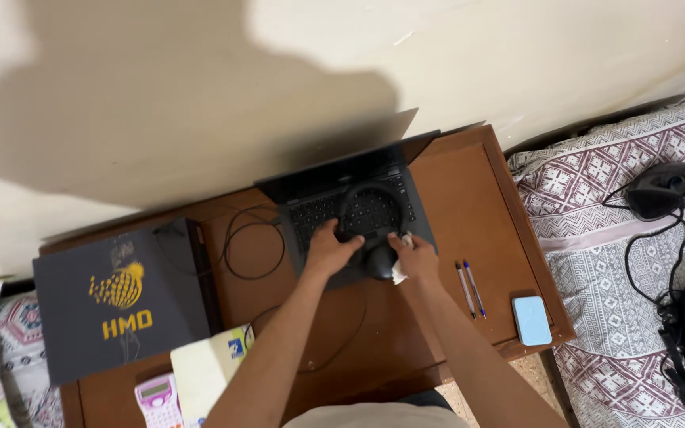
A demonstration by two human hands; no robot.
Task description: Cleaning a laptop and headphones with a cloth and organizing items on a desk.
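An open black laptop [311, 198] stands on a brown wooden desk [469, 198]. Black over-ear headphones [368, 208] lie on its keyboard, with one ear cup [380, 261] at the front edge. My left hand [329, 250] rests on the headphones' left side and holds them down. My right hand [415, 255] pinches a small white cloth or tissue [399, 273] against the ear cup.
A dark grey box with a yellow print [116, 301] sits at desk left, with a cream notebook [204, 368] and pink calculator [156, 396] below it. Two pens [469, 289] and a light blue case [531, 319] lie at right. A bed with black gear [663, 190] is further right.
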